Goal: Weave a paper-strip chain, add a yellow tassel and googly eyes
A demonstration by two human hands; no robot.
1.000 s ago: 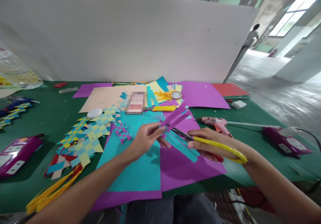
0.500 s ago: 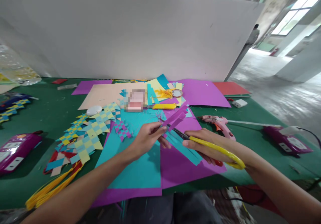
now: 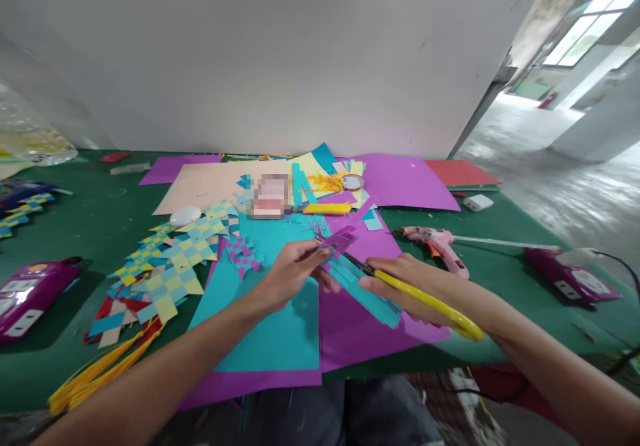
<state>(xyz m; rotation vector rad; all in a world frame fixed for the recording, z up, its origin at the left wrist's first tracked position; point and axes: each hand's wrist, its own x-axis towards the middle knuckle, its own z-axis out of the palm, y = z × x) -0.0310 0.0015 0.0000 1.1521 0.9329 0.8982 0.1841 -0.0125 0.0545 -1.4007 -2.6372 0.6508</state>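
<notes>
My left hand [image 3: 295, 269] pinches a bundle of paper strips, with purple strips [image 3: 344, 238] rising at the top and teal strips [image 3: 370, 297] slanting down to the right. Scissors [image 3: 427, 299] with a yellow handle are in my right hand [image 3: 407, 279], its fingers wrapped round them. Their dark blades lie against the strips beside my left fingertips; whether they are cutting through paper I cannot tell. Beneath both hands are a large teal sheet [image 3: 270, 336] and a purple sheet [image 3: 360, 339].
Woven checkered paper pieces [image 3: 183, 253] with a yellow tassel [image 3: 100, 376] lie at left. A yellow-handled cutter [image 3: 327, 209] and a round mirror-like disc [image 3: 353, 182] are behind the hands. A pink glue gun [image 3: 440, 243] rests at right, near a purple power strip [image 3: 570, 276].
The purple strips have tipped lower and bunched near the blades. The scissors' red part no longer shows below my right hand. A distant person at the right is out of view.
</notes>
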